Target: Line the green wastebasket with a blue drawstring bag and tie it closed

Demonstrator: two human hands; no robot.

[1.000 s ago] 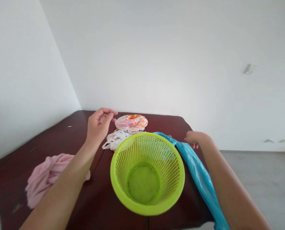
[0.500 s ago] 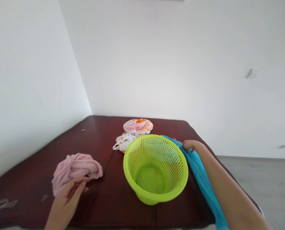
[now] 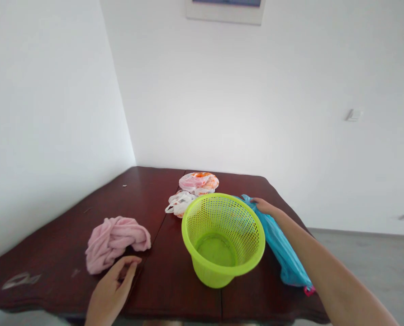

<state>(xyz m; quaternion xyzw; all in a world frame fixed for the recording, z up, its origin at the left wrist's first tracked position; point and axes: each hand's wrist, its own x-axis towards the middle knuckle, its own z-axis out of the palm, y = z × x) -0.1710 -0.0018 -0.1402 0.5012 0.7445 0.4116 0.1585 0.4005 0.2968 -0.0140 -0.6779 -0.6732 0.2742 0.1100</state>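
Note:
My right hand (image 3: 263,206) is closed on the top end of a blue plastic bag (image 3: 277,240), which lies stretched along the table's right side with a bit of pink at its near end. Left of that bag stands a lime-green plastic basket (image 3: 202,270) with perforated walls; nothing is inside it. My left hand (image 3: 115,283) is just in front of a crumpled pink cloth (image 3: 115,242), apart from it. Its thumb and index finger meet at the tips, and I see nothing between them.
Behind the basket on the dark red-brown table (image 3: 147,185) lie a white plastic bag (image 3: 179,203) and a white-and-orange plastic bag (image 3: 200,182). A clear scrap (image 3: 20,280) lies near the left front edge. White walls stand at the left and back.
My left hand has drawn away from the pink cloth. My right hand keeps hold of the blue bag, whose near end now shows on the table. The view has tilted up slightly.

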